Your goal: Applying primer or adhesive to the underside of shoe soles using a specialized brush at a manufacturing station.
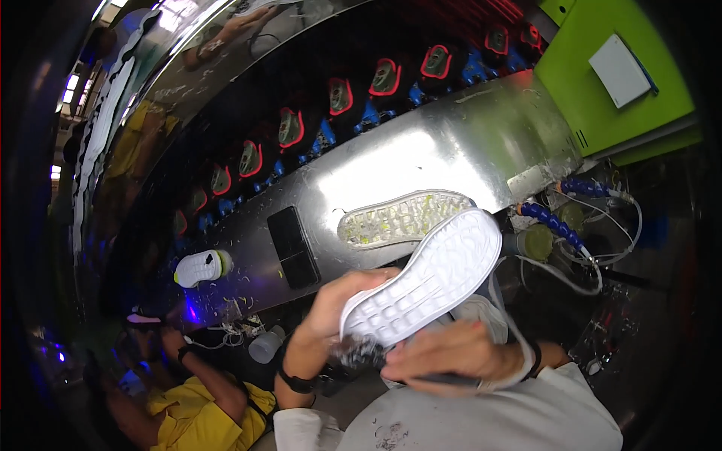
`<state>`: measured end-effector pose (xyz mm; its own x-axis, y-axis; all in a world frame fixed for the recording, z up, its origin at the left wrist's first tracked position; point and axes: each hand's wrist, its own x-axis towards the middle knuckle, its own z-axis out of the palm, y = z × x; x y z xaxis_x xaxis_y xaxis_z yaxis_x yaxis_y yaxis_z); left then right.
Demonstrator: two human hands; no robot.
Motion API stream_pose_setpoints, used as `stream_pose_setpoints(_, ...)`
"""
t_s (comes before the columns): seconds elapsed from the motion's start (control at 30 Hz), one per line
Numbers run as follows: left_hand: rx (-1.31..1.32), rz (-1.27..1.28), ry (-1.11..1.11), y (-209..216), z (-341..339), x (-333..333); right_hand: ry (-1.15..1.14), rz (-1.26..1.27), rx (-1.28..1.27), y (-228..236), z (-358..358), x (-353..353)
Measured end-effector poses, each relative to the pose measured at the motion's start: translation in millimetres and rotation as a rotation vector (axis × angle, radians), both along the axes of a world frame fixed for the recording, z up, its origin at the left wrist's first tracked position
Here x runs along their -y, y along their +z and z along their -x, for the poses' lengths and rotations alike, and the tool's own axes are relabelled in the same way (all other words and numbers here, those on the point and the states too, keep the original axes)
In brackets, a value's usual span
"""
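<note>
My left hand (342, 297) grips one end of a white shoe sole (432, 274), its patterned tread turned up toward me. In my right hand (459, 353), smeared by motion, is a brush with dark bristles (362, 352). Those bristles are at the sole's near end, close to my left fingers; whether they touch it is hard to tell. Behind the held sole, a greyish sole-shaped piece (402, 219) with yellow-green specks lies on the metal table. Another white piece (481, 314) shows partly below the held sole.
A dark phone-like slab (293, 246) and a white-and-yellow sole (199, 268) lie on the metal table (481, 128). Beyond stands a row of red-rimmed moulds (385, 77). Blue jointed hoses (553, 224) and a green cabinet (602, 128) are at right. A person in yellow (203, 410) works at left.
</note>
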<state>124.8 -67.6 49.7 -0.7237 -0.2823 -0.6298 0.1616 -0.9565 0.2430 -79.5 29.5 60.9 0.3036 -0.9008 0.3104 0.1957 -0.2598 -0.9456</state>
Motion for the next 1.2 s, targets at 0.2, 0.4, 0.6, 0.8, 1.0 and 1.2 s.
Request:
stream_pose_setpoints(0.2, 0.662, 0.726, 0.028, 67.0, -47.1, -50.4, 0.211, -0.025, 0.370, -25.8, 13.8, 16.8)
stream_pose_setpoints(0.4, 0.019, 0.105, 0.829, -18.3, -19.6, -99.1, -0.329, -0.094, -0.083, -12.8, 23.9, 25.7)
stream_pose_setpoints(0.6, -0.258, -0.091, 1.042, -28.3, 10.5, -125.4, -0.323, 0.099, -0.236, -17.6, -22.4, 55.1)
stream_pose_setpoints(0.8, -0.708, -0.220, 1.373, -59.4, -20.5, -150.1, -0.023, -0.045, 0.116, -3.7, -10.5, 34.7)
stream_pose_setpoints(1.0, -0.501, 0.293, 0.606, -35.7, 8.9, -80.2, -0.031, 0.083, 0.064, 2.9, -19.6, 9.5)
stream_pose_setpoints(1.2, -0.226, 0.310, 1.017, -2.0, 49.6, -72.3, -0.185, 0.000, 0.028, 0.7, -11.0, -0.1)
